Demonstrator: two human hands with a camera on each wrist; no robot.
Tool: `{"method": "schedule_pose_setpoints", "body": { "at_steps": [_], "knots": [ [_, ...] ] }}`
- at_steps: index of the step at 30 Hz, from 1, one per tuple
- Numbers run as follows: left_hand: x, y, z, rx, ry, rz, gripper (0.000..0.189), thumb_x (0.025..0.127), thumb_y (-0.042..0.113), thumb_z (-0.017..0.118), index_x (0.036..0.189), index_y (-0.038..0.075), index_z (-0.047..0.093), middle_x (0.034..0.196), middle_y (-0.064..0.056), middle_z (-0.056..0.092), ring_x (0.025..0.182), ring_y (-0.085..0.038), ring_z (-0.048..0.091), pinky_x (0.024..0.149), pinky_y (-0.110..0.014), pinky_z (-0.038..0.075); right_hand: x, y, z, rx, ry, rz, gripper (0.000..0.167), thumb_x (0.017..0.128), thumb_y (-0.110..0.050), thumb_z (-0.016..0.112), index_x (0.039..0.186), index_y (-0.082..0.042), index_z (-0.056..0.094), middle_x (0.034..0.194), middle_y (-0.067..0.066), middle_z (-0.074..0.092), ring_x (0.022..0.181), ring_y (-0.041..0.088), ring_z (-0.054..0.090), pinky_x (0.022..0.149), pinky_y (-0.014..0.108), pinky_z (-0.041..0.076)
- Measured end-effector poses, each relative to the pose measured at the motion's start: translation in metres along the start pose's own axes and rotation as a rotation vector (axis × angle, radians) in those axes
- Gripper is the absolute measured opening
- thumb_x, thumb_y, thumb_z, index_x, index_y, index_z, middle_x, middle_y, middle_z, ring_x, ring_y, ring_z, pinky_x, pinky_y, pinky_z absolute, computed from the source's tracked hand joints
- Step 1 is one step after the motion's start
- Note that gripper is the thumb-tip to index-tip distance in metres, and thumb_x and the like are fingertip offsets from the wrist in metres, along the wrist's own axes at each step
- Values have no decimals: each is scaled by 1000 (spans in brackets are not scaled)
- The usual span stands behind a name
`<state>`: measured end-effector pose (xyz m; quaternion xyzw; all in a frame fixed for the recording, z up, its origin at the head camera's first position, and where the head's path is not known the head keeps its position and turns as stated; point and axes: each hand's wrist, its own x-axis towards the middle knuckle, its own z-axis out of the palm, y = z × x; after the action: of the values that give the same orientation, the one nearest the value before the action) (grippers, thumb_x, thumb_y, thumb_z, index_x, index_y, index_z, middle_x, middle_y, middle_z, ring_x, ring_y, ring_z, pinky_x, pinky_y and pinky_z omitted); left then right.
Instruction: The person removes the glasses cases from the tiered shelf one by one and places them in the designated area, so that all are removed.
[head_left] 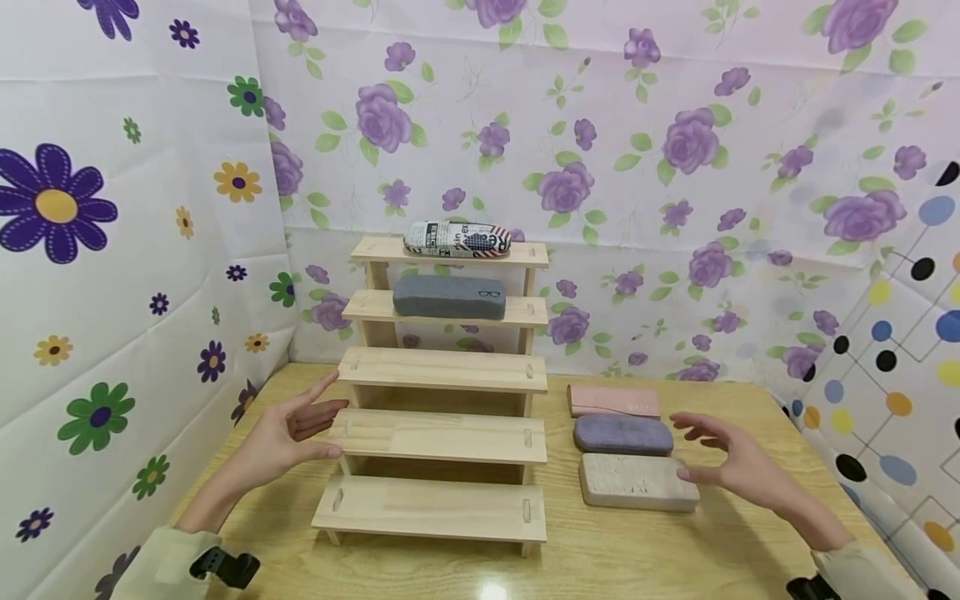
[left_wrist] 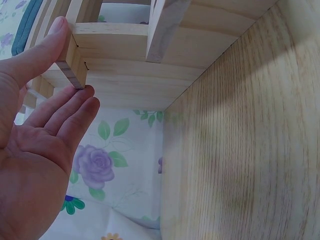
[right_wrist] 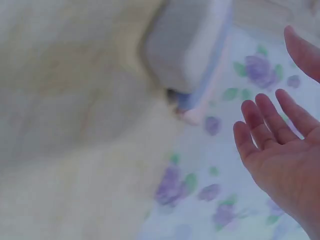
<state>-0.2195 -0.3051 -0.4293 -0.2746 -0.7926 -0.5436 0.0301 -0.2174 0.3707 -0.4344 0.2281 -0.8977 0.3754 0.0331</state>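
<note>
A stepped wooden rack (head_left: 442,371) stands on the table with several board shelves. My left hand (head_left: 281,437) is at its left side, pinching the end of the second shelf from the bottom; in the left wrist view the thumb lies on one side of the board end (left_wrist: 75,70) and the fingertips on the other. My right hand (head_left: 738,467) hovers with relaxed, spread fingers by the right ends of three glasses cases: a cream one (head_left: 637,483), a blue-purple one (head_left: 624,435) and a pink one (head_left: 613,401). Nothing is in its palm in the right wrist view.
A newspaper-print glasses case (head_left: 457,240) lies on the top shelf. Below it, a grey-blue case (head_left: 450,297) with a small glasses drawing sits on the second shelf down. Patterned cloth walls (head_left: 480,108) close in the wooden table (head_left: 600,554) at the back and sides.
</note>
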Motion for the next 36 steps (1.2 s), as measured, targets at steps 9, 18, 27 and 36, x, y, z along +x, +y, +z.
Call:
{"method": "schedule_pose_setpoints", "body": {
  "at_steps": [9, 18, 27, 36],
  "knots": [
    [1, 0, 2, 4, -6, -2, 105, 86, -2, 86, 169, 17, 25, 149, -33, 50, 135, -27, 56, 105, -33, 54, 27, -42, -4, -21, 1, -36, 68, 95, -23, 83, 155, -15, 52, 143, 6, 62, 123, 20, 61, 101, 22, 51],
    [-2, 0, 2, 3, 0, -15, 105, 85, -1, 87, 169, 17, 26, 148, -34, 51, 134, -24, 57, 104, -31, 54, 54, -72, -1, -38, 28, -79, 62, 97, -28, 81, 152, -15, 55, 143, 4, 63, 126, 29, 60, 105, 29, 50],
    [-2, -1, 2, 5, 0, -18, 105, 85, -1, 86, 169, 17, 26, 148, -33, 51, 134, -23, 57, 104, -33, 54, 88, -108, 7, 24, 29, -90, 62, 96, -30, 82, 151, -16, 57, 144, 7, 61, 130, 33, 56, 110, 61, 45],
    [0, 3, 1, 9, 3, -19, 106, 85, -2, 87, 170, 18, 25, 148, -32, 52, 134, -29, 56, 104, -31, 54, 132, -143, 9, 31, 53, -102, 66, 94, -36, 84, 152, -20, 57, 144, 4, 61, 132, 30, 54, 115, 55, 43]
  ]
}}
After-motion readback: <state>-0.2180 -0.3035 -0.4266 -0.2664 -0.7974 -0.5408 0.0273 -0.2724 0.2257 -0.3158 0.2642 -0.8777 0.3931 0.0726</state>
